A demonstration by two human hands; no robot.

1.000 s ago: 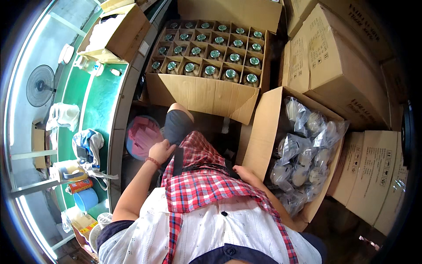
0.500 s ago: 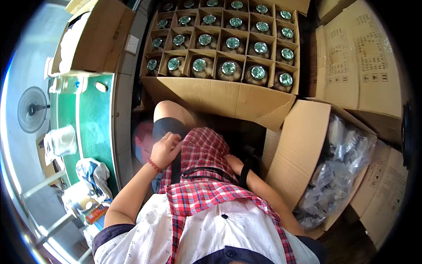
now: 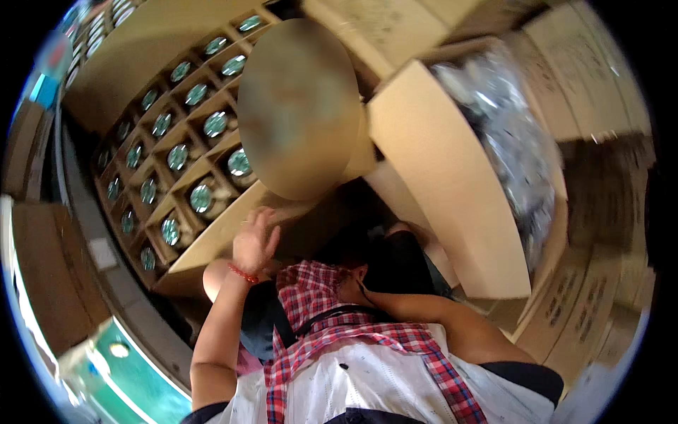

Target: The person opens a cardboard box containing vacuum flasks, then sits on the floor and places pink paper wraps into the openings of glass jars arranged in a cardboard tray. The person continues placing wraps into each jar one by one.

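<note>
My left hand [image 3: 256, 242], with a red bead bracelet on its wrist, is held out over my knee beside the front flap [image 3: 233, 230] of a large cardboard box. Its fingers are spread and hold nothing. In the box, cardboard dividers [image 3: 185, 191] part rows of glass jars [image 3: 201, 198] with shiny green-silver tops. A blurred patch hides the box's right part. My right hand [image 3: 351, 287] rests low at my lap against the red plaid apron [image 3: 307, 283]; its fingers are mostly hidden.
At right stands an open carton [image 3: 452, 184] filled with clear plastic wrapping [image 3: 512, 134]. Stacked cartons [image 3: 586, 304] rise beyond it. A green tabletop [image 3: 145, 367] and a brown box [image 3: 56, 261] are at lower left. More jars [image 3: 102, 28] show at the far upper left.
The view has turned to the right, so the jar box now sits tilted at upper left. My left hand has gone from my lap out toward the flap, its fingers spreading.
</note>
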